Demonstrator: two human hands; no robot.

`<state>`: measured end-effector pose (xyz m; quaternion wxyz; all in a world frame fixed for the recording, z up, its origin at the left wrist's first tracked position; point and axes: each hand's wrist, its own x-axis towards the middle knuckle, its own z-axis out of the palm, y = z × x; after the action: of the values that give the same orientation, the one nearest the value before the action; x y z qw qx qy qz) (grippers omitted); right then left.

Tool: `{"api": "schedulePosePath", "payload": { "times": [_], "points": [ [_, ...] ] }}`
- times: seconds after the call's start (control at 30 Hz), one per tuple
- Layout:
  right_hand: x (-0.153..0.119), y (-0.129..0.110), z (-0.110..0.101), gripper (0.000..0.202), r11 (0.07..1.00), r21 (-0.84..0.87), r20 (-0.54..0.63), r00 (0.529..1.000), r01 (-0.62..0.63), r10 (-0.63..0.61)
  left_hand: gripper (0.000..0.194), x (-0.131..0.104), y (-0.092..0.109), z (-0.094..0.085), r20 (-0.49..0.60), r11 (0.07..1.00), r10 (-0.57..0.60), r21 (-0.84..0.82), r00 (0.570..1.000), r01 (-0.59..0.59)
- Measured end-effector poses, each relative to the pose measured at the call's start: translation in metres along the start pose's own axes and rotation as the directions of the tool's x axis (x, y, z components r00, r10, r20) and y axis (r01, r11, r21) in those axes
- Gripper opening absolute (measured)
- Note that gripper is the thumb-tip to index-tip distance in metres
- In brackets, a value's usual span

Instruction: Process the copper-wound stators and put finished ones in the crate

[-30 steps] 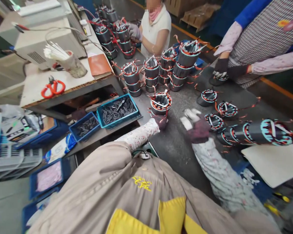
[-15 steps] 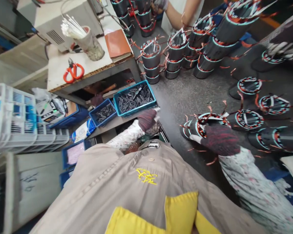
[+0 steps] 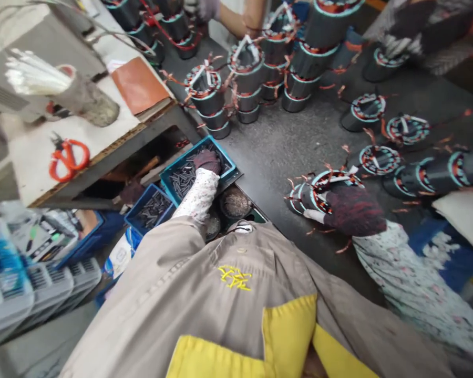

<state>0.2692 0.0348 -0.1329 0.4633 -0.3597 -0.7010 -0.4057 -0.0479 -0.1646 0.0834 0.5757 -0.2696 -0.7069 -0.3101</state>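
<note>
My left hand (image 3: 207, 161), in a dark maroon glove, reaches down into a blue bin (image 3: 172, 197) of short thin black sticks (image 3: 182, 181). Its fingertips are hidden among the sticks, so their grip does not show. On the right, my right hand (image 3: 353, 211), gloved too, grips a motor stator (image 3: 309, 198) lying tilted on the dark worktop. Its thumb lies along the near side and the other fingers are hidden behind. Copper leads and pale sleeves stick out round the stator's open end.
More stators (image 3: 211, 100) stand stacked at the back, others (image 3: 379, 159) to the right. A co-worker's gloved hand (image 3: 398, 44) touches one at top right. Red-handled cutters (image 3: 69, 158) lie on the left bench. A smaller blue bin (image 3: 128, 218) and a round tin (image 3: 235, 203) sit near my left sleeve.
My left hand has moved from the worktop's near edge forward and left into the bin of black sticks. My right hand stays on the stator. The whole view has shifted.
</note>
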Motion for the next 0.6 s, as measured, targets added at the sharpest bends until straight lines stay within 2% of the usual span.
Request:
{"api": "schedulePosePath", "payload": {
  "times": [0.1, 0.17, 0.23, 0.27, 0.33, 0.4, 0.43, 0.47, 0.53, 0.6],
  "points": [
    [-0.004, -0.007, -0.017, 0.055, 0.999, 0.041, 0.049, 0.999, -0.009, 0.007, 0.046, -0.004, -0.01, -0.002, -0.053, 0.999, 0.021, -0.027, 0.998, -0.022],
    [-0.004, -0.008, -0.023, 0.057, 0.997, 0.069, 0.055, 0.998, -0.02, 0.016, 0.046, -0.013, -0.018, -0.004, -0.152, 0.983, 0.033, -0.173, 0.988, -0.06],
    [-0.005, -0.008, -0.024, 0.061, 0.995, 0.086, 0.072, 0.996, -0.049, 0.043, 0.044, -0.031, -0.016, -0.001, -0.255, 0.898, 0.07, -0.404, 0.964, -0.172],
    [-0.005, -0.007, -0.022, 0.064, 0.994, 0.094, 0.071, 0.996, -0.059, 0.053, 0.042, -0.043, -0.009, 0.002, -0.282, 0.812, 0.108, -0.529, 0.953, -0.248],
    [-0.004, -0.007, -0.017, 0.069, 0.992, 0.11, 0.037, 0.998, -0.063, 0.059, 0.039, -0.071, 0.013, 0.015, -0.248, 0.561, 0.232, -0.756, 0.941, -0.337],
    [-0.003, -0.008, -0.012, 0.07, 0.99, 0.129, -0.001, 0.998, -0.057, 0.058, 0.043, -0.099, 0.043, 0.033, -0.11, 0.323, 0.413, -0.91, 0.904, -0.258],
    [-0.002, -0.009, -0.01, 0.069, 0.988, 0.14, -0.009, 0.998, -0.057, 0.059, 0.048, -0.112, 0.057, 0.042, -0.035, 0.256, 0.504, -0.948, 0.863, -0.188],
    [-0.001, -0.012, -0.008, 0.069, 0.985, 0.155, -0.007, 0.997, -0.073, 0.075, 0.052, -0.123, 0.07, 0.051, 0.005, 0.213, 0.569, -0.967, 0.822, -0.142],
    [0.0, -0.018, -0.006, 0.071, 0.971, 0.202, -0.002, 0.992, -0.127, 0.13, 0.059, -0.136, 0.09, 0.068, 0.006, 0.169, 0.649, -0.976, 0.76, -0.137],
    [0.002, -0.025, -0.005, 0.074, 0.941, 0.279, -0.013, 0.98, -0.189, 0.201, 0.06, -0.141, 0.1, 0.08, -0.041, 0.157, 0.673, -0.968, 0.739, -0.196]
  ]
}}
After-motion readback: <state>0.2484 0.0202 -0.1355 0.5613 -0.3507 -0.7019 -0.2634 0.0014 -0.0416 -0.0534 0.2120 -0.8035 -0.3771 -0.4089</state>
